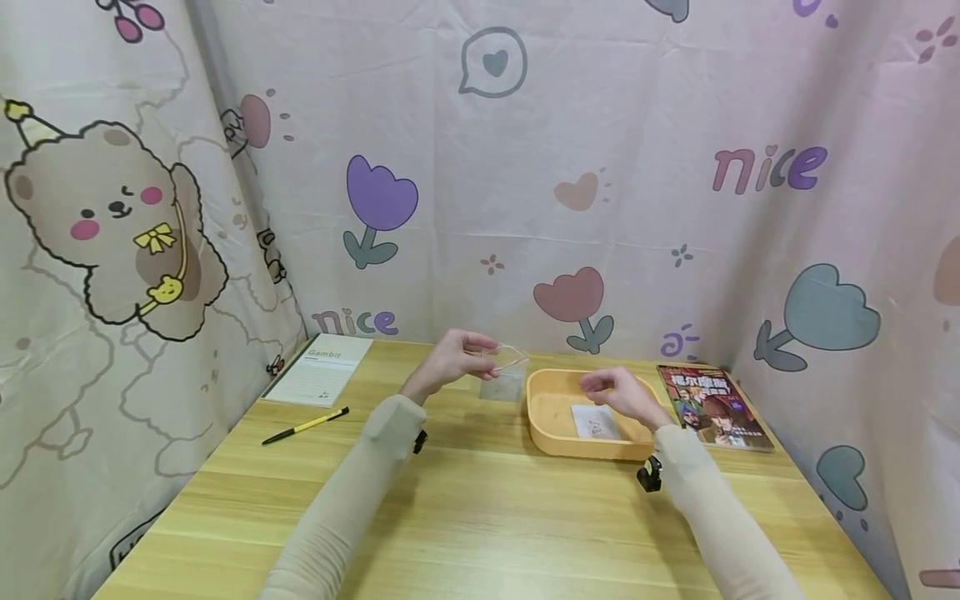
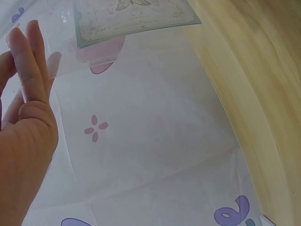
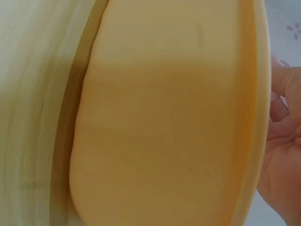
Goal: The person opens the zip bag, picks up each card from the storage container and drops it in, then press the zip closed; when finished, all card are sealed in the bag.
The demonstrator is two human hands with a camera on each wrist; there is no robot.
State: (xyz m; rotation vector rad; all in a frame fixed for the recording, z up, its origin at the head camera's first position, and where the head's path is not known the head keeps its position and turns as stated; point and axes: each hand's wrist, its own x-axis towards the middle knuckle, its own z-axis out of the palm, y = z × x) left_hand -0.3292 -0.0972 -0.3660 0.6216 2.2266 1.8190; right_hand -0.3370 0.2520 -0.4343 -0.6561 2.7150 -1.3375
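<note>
My left hand (image 1: 452, 365) pinches the top of a clear plastic bag (image 1: 503, 387), whose mouth gapes to the right of the fingertips. Inside the bag, the left wrist view shows a card (image 2: 138, 19) with a teal border and a butterfly print. Over the orange plastic tray (image 1: 591, 449), my right hand (image 1: 621, 393) hovers with loosely bent fingers and nothing visible in them. A small white printed card (image 1: 596, 422) lies in the tray below it. In the right wrist view the tray's wall hides part of this hand.
A comic-style book (image 1: 716, 408) lies right of the tray. At the table's far left are a white notebook (image 1: 318, 371) and a yellow and black pen (image 1: 305, 426). A printed curtain (image 1: 480, 208) hangs behind the wooden table (image 1: 465, 517).
</note>
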